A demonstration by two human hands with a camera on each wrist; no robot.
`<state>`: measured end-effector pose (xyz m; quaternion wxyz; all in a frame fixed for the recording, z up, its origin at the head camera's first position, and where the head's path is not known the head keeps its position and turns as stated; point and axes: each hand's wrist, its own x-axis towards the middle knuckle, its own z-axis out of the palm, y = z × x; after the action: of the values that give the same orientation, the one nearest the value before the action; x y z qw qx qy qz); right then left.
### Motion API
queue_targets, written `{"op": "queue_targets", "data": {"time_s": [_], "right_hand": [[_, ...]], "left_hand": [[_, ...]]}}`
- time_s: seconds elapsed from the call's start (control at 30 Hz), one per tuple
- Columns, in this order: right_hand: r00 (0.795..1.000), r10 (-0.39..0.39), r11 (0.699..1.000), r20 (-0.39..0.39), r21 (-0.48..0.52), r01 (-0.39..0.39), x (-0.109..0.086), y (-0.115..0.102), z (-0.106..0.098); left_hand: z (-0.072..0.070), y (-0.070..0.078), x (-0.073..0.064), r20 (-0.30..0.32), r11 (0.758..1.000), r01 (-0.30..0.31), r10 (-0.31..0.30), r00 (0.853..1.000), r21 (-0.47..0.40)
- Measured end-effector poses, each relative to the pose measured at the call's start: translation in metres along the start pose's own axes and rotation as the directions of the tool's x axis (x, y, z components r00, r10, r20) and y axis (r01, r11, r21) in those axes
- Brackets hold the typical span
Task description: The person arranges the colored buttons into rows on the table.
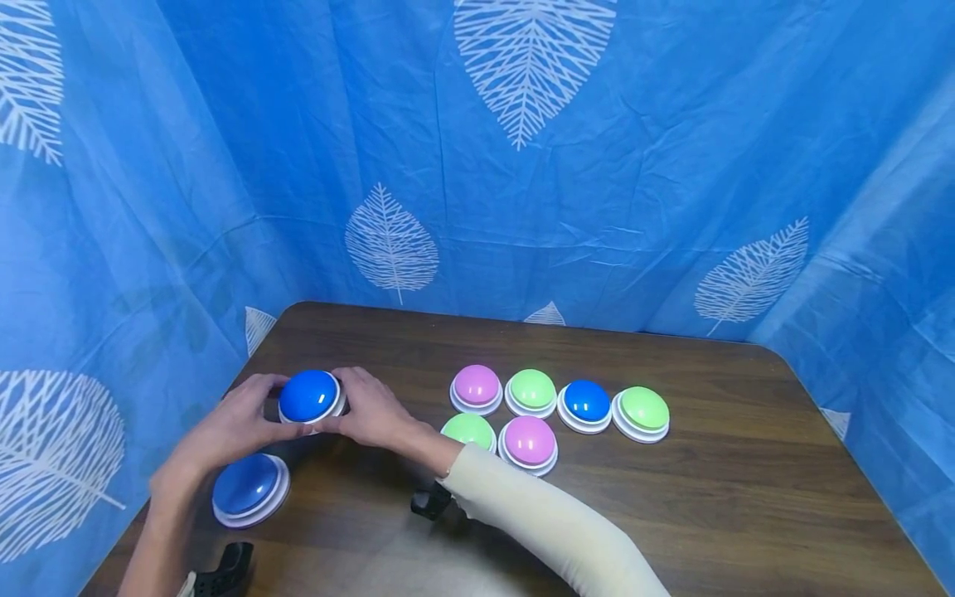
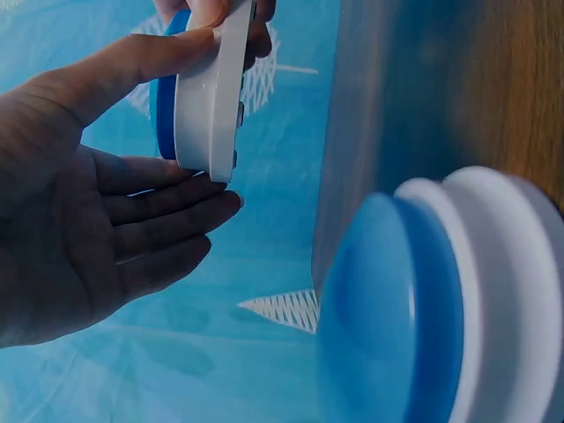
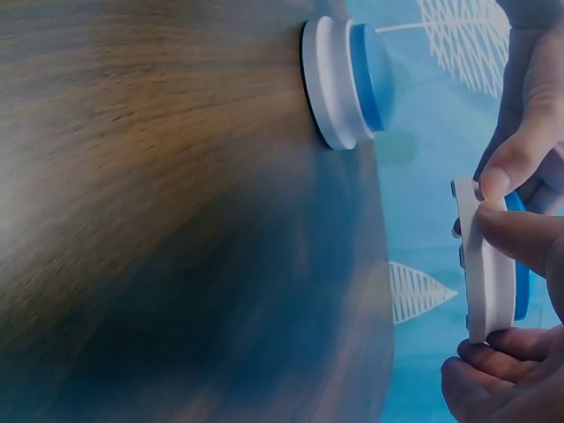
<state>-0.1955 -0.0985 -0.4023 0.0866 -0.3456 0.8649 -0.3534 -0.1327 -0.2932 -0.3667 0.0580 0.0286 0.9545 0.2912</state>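
Between both hands is a blue dome push button [image 1: 307,396] with a white base, over the table's far left part. My left hand [image 1: 231,423] grips its left side, thumb along the near rim. From the right, my right hand [image 1: 373,412] pinches the opposite side, its thumb close to the left thumb. In the right wrist view the held button [image 3: 486,273] is raised off the wood, with small dark feet under its white base. A second blue push button [image 1: 246,485] rests on the table just below the left hand, nearer the body.
Right of the hands stand two rows of push buttons: pink [image 1: 477,386], green [image 1: 533,390], blue [image 1: 586,402] and green [image 1: 645,409] behind, green [image 1: 468,429] and pink [image 1: 530,442] in front. The right forearm passes close to the front row. A blue curtain [image 1: 477,191] surrounds the wooden table [image 1: 731,497].
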Motion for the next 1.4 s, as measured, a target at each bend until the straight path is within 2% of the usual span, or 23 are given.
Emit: {"op": "queue_targets", "data": {"time_s": [0.7,0.9,1.4], "right_hand": [[1.000,0.014,1.000,-0.028,-0.005,-0.014,-0.036,0.030,-0.036],[0.998,0.051,0.999,-0.029,0.010,-0.051,-0.047,0.041,-0.045],[0.994,0.092,0.995,-0.065,0.052,-0.088,-0.083,0.061,-0.067]], "left_hand": [[0.026,0.032,0.014,-0.045,0.995,-0.091,0.093,0.995,0.046],[0.036,0.041,0.019,-0.055,0.990,-0.126,0.129,0.990,0.055],[0.061,0.071,0.025,-0.073,0.976,-0.194,0.202,0.977,0.099]]}}
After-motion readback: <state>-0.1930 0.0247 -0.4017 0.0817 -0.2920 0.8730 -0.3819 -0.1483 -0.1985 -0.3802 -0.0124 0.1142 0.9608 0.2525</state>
